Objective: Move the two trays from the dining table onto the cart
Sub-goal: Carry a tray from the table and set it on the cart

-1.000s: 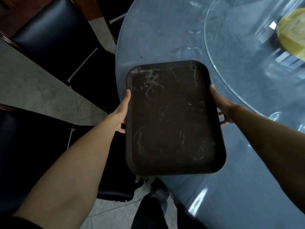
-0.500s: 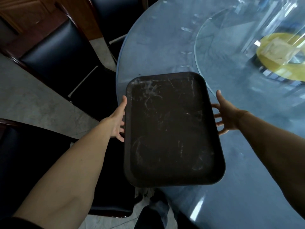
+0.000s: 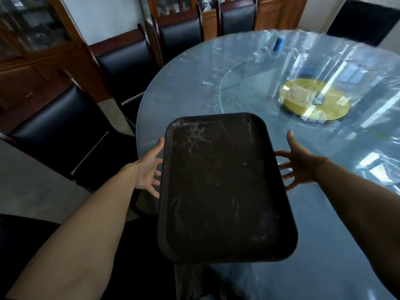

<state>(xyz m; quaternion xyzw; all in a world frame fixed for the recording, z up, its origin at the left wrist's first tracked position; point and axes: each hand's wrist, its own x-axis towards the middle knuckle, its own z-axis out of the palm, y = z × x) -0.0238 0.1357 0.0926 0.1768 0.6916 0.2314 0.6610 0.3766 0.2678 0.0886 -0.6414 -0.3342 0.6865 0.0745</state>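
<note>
A dark brown, scratched rectangular tray lies on the near edge of the round dining table, and its near end hangs over the table's rim. A second rim shows just under its near left corner, as of another tray beneath. My left hand is at the tray's left edge with fingers spread, the thumb close to the rim. My right hand is beside the right edge, palm open, fingertips just off the rim. Neither hand grips anything. No cart is in view.
The table carries a clear plastic cover and a glass turntable with a yellow disc at its middle. Black-cushioned wooden chairs stand close along the table's left side and back. Wooden cabinets line the far wall.
Both hands held the tray's sides one second ago; they have let go and opened, fingers spread beside it. The view has tilted up, showing more of the table and chairs.
</note>
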